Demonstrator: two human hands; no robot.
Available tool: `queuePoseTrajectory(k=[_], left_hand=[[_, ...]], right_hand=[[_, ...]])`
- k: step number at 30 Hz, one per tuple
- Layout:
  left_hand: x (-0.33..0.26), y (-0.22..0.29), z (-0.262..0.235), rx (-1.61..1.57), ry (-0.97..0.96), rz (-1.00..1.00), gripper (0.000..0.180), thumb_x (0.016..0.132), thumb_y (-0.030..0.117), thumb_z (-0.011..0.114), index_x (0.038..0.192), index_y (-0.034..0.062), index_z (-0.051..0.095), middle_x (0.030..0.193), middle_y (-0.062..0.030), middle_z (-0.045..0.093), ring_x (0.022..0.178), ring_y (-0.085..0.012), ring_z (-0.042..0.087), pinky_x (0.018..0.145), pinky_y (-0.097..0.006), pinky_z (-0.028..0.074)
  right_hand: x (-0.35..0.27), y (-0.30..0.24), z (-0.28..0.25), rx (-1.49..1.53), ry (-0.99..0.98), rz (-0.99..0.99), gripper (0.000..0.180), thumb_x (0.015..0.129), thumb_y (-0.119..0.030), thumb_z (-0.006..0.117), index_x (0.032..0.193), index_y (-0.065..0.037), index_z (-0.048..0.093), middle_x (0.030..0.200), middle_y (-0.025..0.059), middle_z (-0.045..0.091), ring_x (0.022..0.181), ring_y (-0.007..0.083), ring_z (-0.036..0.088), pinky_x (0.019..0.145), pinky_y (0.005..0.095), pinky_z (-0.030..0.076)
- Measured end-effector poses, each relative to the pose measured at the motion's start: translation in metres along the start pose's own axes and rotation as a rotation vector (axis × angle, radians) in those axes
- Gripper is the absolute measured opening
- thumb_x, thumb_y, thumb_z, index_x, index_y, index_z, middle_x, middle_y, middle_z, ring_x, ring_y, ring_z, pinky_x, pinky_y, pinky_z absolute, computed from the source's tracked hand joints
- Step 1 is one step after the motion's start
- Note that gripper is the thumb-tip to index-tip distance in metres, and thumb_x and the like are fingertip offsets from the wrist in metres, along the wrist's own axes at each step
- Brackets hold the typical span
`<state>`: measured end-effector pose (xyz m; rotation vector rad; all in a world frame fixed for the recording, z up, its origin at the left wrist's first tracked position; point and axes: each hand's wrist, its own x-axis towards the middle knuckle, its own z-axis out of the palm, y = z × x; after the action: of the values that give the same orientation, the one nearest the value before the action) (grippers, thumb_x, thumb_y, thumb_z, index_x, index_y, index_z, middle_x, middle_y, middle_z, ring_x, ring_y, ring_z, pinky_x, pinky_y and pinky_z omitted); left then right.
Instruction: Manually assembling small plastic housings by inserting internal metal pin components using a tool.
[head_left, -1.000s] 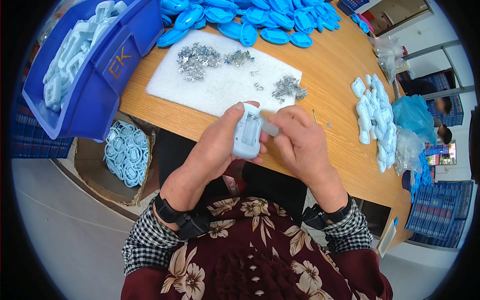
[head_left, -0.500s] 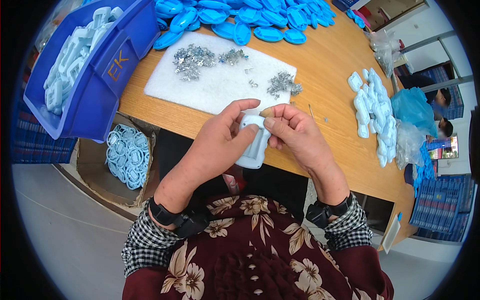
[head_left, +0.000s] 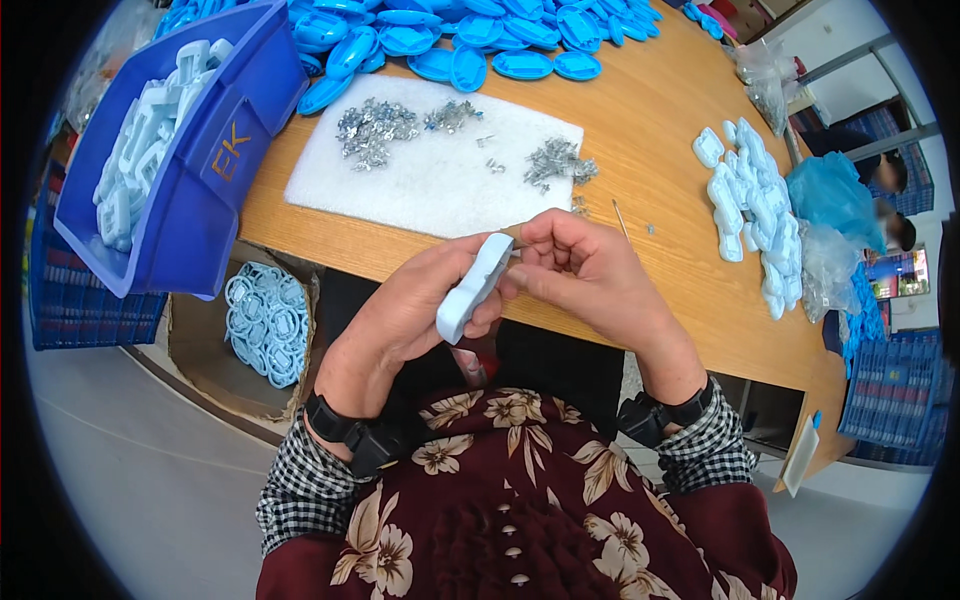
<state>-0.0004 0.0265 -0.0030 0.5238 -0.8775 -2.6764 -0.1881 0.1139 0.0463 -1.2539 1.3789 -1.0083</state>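
Observation:
My left hand is closed round a pale blue plastic casing, tilted on edge above the table's front edge. My right hand is at the casing's right side, thumb and fingers pinched together; whatever is between the fingertips is too small to make out. Beyond my hands lies a white foam sheet. On it are a heap of small metal pieces at the left and another metal heap at its right edge.
A blue bin of pale blue casings stands at the left, above a carton holding pale blue rings. Bright blue oval shells cover the far side. Light blue parts lie at the right, near a thin tool.
The casing has turned from facing up to standing on edge in my left hand. My right fingers have shifted from its top end to its right side.

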Motion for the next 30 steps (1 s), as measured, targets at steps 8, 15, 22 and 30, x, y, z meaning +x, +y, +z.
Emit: queuePoseTrajectory(k=[8,15,22,30], left_hand=[[0.006,-0.012,-0.016,-0.301,-0.246,-0.049,0.045,0.106,0.032,0.036,0.123,-0.0029,0.056,0.104,-0.0215,0.066,0.066,-0.0172,0.056,0.053,-0.027,0.039],[0.002,0.001,-0.02,-0.357,-0.393,-0.013,0.062,0.104,0.039,0.041,0.153,0.0014,0.031,0.111,-0.0249,0.066,0.062,-0.0183,0.055,0.05,-0.027,0.039],[-0.068,0.07,0.008,-0.024,-0.113,0.3,0.06,0.105,0.042,0.038,0.151,0.0034,0.036,0.102,-0.0128,0.068,0.058,-0.0152,0.053,0.048,-0.025,0.04],[-0.156,0.273,-0.109,0.87,0.762,0.677,0.056,0.089,-0.004,0.063,0.142,0.007,0.05,0.125,-0.0099,0.064,0.112,-0.0255,0.063,0.09,-0.035,0.052]], right_hand=[[0.005,-0.001,-0.007,0.062,0.041,0.051,0.014,0.094,-0.01,0.068,0.103,0.001,0.066,0.087,0.0025,0.07,0.075,0.005,0.065,0.065,0.0203,0.049],[-0.009,-0.001,-0.021,0.048,0.202,-0.014,0.017,0.096,-0.013,0.067,0.107,-0.001,0.067,0.085,-0.0013,0.066,0.072,0.0032,0.057,0.065,0.0199,0.047],[-0.051,0.006,-0.044,-0.012,0.274,-0.048,0.008,0.098,-0.008,0.06,0.1,0.0,0.064,0.076,-0.0024,0.057,0.065,0.0054,0.053,0.058,0.0209,0.042],[-0.072,0.01,-0.074,-0.13,0.368,-0.055,0.013,0.099,-0.013,0.061,0.1,-0.002,0.067,0.077,-0.0015,0.061,0.067,0.0069,0.056,0.06,0.0231,0.047]])
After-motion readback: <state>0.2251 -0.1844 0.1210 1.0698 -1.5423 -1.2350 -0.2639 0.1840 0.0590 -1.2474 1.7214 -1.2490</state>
